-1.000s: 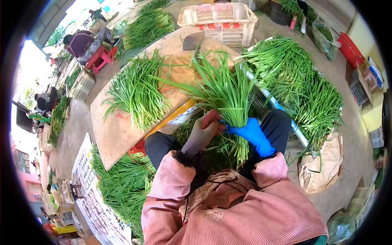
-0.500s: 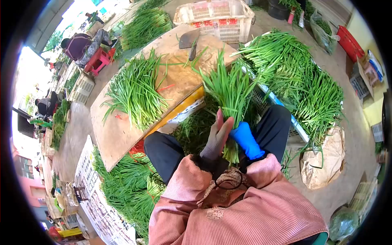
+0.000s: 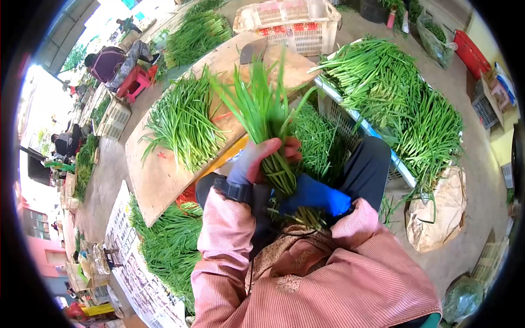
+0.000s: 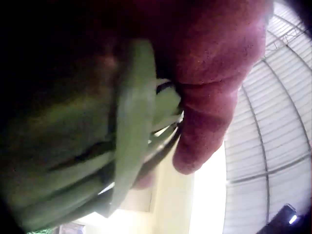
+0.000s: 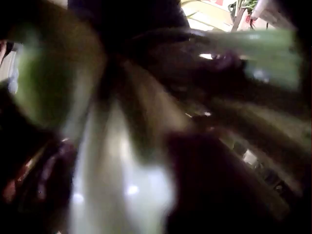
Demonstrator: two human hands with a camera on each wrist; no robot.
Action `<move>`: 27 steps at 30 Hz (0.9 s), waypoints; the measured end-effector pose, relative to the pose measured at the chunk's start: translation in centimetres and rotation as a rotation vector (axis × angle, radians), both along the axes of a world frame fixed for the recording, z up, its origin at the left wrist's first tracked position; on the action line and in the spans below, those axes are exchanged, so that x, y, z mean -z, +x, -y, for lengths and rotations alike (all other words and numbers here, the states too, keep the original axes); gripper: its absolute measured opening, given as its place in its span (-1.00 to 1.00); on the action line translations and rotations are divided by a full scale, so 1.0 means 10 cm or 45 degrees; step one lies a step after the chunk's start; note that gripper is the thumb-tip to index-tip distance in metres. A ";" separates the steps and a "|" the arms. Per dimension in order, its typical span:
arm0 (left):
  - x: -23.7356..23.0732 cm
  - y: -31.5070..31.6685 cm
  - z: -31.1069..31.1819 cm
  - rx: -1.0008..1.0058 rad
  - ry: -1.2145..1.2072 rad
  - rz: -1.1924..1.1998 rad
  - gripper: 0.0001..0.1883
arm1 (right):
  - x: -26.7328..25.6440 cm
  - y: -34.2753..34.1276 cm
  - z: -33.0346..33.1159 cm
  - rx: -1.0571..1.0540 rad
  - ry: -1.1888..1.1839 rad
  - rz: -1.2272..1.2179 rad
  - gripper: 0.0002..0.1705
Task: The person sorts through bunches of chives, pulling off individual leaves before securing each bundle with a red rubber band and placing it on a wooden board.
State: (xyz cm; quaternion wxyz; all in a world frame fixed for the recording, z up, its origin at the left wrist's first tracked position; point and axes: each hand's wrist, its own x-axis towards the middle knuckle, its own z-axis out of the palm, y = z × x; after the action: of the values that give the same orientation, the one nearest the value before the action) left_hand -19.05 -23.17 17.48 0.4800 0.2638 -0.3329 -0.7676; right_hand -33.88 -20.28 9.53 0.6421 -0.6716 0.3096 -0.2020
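A bunch of garlic chives [image 3: 262, 117] leans up and left over the lap in the head view. My left hand [image 3: 257, 158], in a grey glove with bare fingertips, grips it around the middle, thumb in front and fingers behind. My right hand [image 3: 314, 201], in a blue glove, holds the lower stems, whose cut ends [image 3: 307, 217] stick out below it. In the left wrist view the thumb [image 4: 207, 117] lies along the flat leaves [image 4: 134, 122]. Pale stems [image 5: 117, 170] fill the dark, blurred right wrist view.
A wooden board [image 3: 143, 186] carries a loose pile of chives [image 3: 183, 123] and a cleaver [image 3: 252, 51]. More chives [image 3: 399, 104] heap on a blue-edged crate at right and on newspaper [image 3: 128, 246] at left. A white plastic crate [image 3: 287, 24] stands behind the board.
My left hand, flat beside the bunch half a second ago, now curls round its middle. The bunch has shifted left and tilted, and my right hand has turned lower across the stems.
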 end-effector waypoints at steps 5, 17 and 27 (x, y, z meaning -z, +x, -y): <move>-0.26 0.39 0.07 -0.367 -0.270 0.320 -0.49 | -0.26 0.03 0.11 -0.043 -0.028 0.038 -0.61; -0.04 1.39 -1.26 -0.656 0.210 1.013 -0.76 | 0.16 -0.04 0.44 0.209 0.105 0.282 -0.78; 0.82 2.17 -2.16 -0.940 -0.212 1.781 -0.69 | 0.22 -0.59 0.77 0.293 0.020 0.153 -0.79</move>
State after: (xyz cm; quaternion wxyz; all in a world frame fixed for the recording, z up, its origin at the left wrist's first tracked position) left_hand 2.69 -1.60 9.29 0.4013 0.7412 -0.5043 -0.1878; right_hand -39.75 -28.00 7.30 0.6373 -0.6133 0.3472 -0.3116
